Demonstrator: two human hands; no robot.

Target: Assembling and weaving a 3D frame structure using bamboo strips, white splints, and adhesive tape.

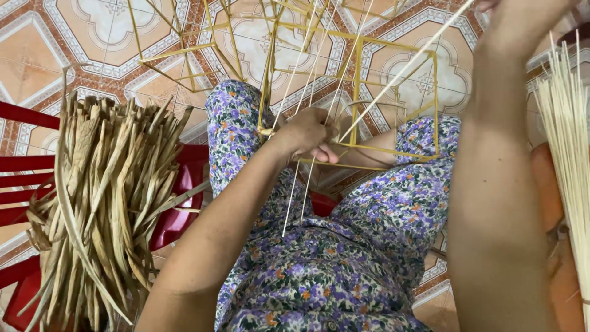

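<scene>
Left hand (305,132) is closed on a yellow stick frame (356,92) at its near edge, fingers curled round a bar and pinning a few pale thin sticks (299,184) that hang down past the knuckles toward the lap. Right hand (522,15) is raised at the far right, mostly cut off by the top edge, so I cannot tell whether its fingers are together or apart; one long pale stick (405,67) runs from near it down to the frame beside the left hand. That frame, a lattice of yellow bars, stands over the knees above the patterned tile floor (92,37). Both legs wear purple flowered trousers (344,258). At the left, a bundle of dried leaf strips (104,190) lies across a red plastic chair (178,203). At the right edge stands a sheaf of pale sticks (568,135).
</scene>
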